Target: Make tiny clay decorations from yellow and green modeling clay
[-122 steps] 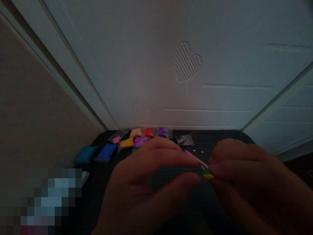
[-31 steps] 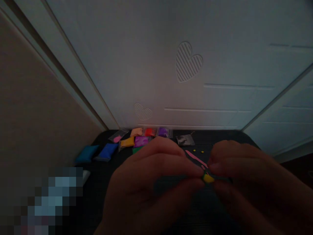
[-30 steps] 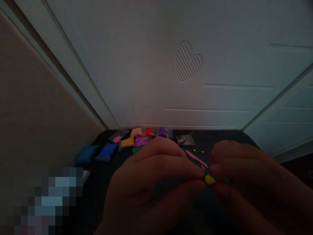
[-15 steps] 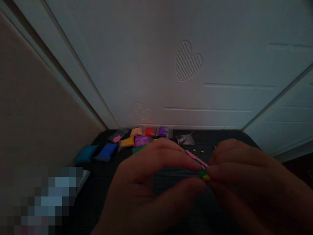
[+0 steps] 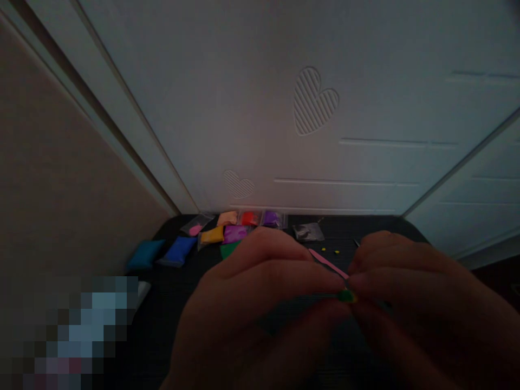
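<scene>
Between fingers (image 5: pixel 320 277), green-yellow lump (image 5: pixel 346 296) partly hidden, shape unclear.

A pale panel (image 5: pixel 227 119) with two grooved hearts (image 5: pixel 311 105) stands beyond the dark counter (image 5: pixel 160 319); a plain wall (image 5: pixel 52 173) rises at left; a deep-blue packet (image 5: pixel 179 252) lies right of a teal packet (image 5: pixel 145 254).

Smooth green-yellow lump (image 5: pixel 346 296), glossy clear plastic bags (image 5: pixel 274 219), ribbed dark tabletop (image 5: pixel 179 314), matt grooved white panel (image 5: pixel 227 103).

From here the lump (image 5: pixel 345 296) looks green (yellow at one edge), the tool (image 5: pixel 328 264) pink, the heart (image 5: pixel 312 105) on the pale panel (image 5: pixel 203 108) striped
</scene>
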Available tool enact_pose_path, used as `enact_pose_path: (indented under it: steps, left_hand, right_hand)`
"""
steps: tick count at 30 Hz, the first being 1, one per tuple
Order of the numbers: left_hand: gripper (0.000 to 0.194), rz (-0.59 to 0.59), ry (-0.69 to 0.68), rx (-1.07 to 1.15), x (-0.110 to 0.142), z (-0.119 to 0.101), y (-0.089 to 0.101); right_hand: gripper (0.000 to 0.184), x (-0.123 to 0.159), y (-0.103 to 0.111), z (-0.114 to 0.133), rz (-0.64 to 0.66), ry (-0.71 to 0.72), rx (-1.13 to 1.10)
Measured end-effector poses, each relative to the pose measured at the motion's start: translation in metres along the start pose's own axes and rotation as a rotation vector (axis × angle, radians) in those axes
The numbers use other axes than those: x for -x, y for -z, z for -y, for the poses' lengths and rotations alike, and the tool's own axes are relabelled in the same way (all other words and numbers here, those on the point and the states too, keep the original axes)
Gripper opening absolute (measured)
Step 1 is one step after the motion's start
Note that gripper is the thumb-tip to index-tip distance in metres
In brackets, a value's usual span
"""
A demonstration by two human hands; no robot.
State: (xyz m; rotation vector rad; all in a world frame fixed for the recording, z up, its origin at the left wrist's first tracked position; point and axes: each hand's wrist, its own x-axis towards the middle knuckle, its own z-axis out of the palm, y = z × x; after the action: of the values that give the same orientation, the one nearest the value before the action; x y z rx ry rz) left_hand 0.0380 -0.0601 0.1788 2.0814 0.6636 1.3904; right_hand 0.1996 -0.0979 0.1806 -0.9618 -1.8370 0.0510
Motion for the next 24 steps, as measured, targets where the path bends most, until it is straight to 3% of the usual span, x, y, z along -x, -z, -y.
enact_pose_path:
  steps: [12, 24]
  left_hand:
    - [0.022, -0.006, -0.045, -0.026, 0.0010, 0.0001, 0.0008]
    - [0.014, 0.026, 0.083, 0.077, -0.0001, 0.0013, -0.0006]
  right_hand:
    - [0.015, -0.0002, -0.0009, -0.0028, 0.011, -0.014, 0.013]
    - [0.012, -0.0013, 0.0002, -0.0030, 0.005, -0.006, -0.013]
